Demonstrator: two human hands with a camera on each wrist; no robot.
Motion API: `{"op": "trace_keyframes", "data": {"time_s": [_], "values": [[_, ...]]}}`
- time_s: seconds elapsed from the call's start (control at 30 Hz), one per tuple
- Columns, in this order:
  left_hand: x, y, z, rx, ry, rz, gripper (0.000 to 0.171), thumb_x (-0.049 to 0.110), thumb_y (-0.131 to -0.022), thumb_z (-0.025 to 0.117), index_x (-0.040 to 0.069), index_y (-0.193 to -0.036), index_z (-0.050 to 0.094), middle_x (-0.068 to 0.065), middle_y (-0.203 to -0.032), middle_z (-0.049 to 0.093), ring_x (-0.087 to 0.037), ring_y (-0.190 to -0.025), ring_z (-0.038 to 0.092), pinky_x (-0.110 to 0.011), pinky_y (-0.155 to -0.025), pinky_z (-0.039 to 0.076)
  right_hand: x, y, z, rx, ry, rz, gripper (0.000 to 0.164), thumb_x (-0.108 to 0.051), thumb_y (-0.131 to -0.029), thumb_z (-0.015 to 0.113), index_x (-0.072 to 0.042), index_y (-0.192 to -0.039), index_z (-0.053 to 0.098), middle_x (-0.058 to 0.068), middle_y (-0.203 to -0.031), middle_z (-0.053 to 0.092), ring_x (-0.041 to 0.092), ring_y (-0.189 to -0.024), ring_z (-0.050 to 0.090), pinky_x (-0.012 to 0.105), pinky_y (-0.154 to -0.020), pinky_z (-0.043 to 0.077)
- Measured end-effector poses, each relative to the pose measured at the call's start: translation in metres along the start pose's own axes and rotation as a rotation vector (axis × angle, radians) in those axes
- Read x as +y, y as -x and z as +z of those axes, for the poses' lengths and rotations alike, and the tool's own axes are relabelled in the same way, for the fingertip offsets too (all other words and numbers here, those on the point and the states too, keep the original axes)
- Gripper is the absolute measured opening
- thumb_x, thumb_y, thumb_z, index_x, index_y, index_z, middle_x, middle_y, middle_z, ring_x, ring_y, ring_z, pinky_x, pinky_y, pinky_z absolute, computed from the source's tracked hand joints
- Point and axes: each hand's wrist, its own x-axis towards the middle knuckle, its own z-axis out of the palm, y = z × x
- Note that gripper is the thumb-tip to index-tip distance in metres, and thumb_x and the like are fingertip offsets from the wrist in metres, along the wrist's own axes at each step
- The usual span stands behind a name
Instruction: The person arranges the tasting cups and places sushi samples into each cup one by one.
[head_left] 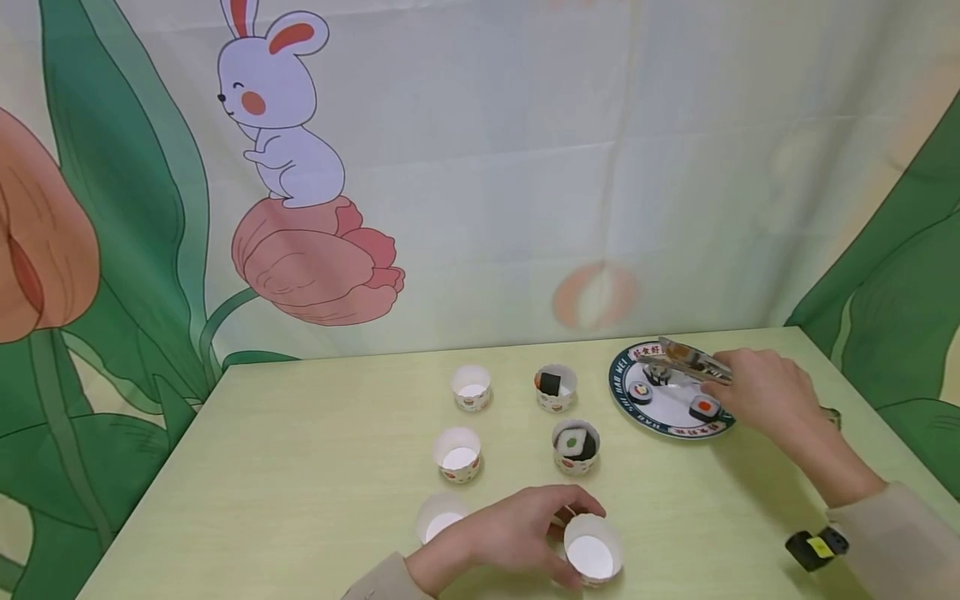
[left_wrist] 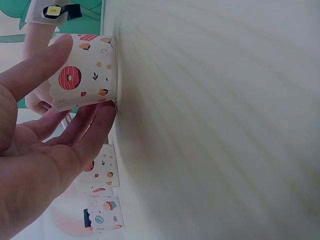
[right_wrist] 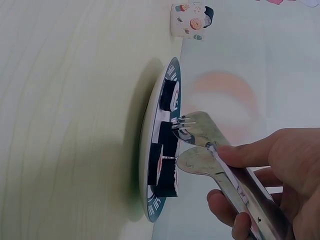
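Note:
My left hand (head_left: 525, 529) holds a white paper cup (head_left: 592, 550) at the front of the table, thumb on one side and fingers on the other. In the left wrist view the cup (left_wrist: 85, 72) shows a donut print. My right hand (head_left: 772, 392) grips metal tongs (head_left: 690, 362) over a blue-rimmed plate (head_left: 621, 392). On the plate sit several toy sushi pieces, including a round roll (head_left: 640, 392) and a red-centred one (head_left: 705, 407). The right wrist view shows the tongs' jaws spread close beside a dark-wrapped sushi piece (right_wrist: 168, 137).
Behind the held cup, one cup (head_left: 576, 447) contains sushi pieces and another (head_left: 556, 388) a dark-wrapped piece. To their left stand a back cup (head_left: 471, 388), a middle cup (head_left: 458, 455) and a front cup (head_left: 441, 517), partly behind my left hand. A printed curtain (head_left: 480, 167) hangs behind the table.

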Motion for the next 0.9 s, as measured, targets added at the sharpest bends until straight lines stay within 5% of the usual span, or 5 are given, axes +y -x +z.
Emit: {"op": "trace_keyframes", "data": {"time_s": [0.43,0.9], "values": [[0.0006,-0.0031,-0.0028,0.019,-0.032,-0.016,0.057,0.002,-0.076,0.091,0.01,-0.124,0.062,0.01,-0.114,0.063,-0.002,-0.105,0.058,-0.022,-0.097,0.049,0.0002,-0.0001,0.0011,0.016,-0.002,0.004,0.058,-0.027,-0.092,0.077,0.011,-0.132,0.059,0.027,-0.1,0.068,0.028,-0.067,0.051,0.038,-0.052,0.042],[0.0,-0.0029,-0.0054,0.005,-0.064,-0.028,0.054,0.006,-0.077,0.091,0.013,-0.123,0.062,0.012,-0.112,0.062,-0.002,-0.103,0.058,-0.022,-0.096,0.049,-0.003,-0.004,0.0037,0.002,-0.008,-0.02,0.054,-0.027,-0.091,0.077,0.009,-0.128,0.063,0.018,-0.092,0.069,0.027,-0.069,0.053,0.037,-0.052,0.042]]}}
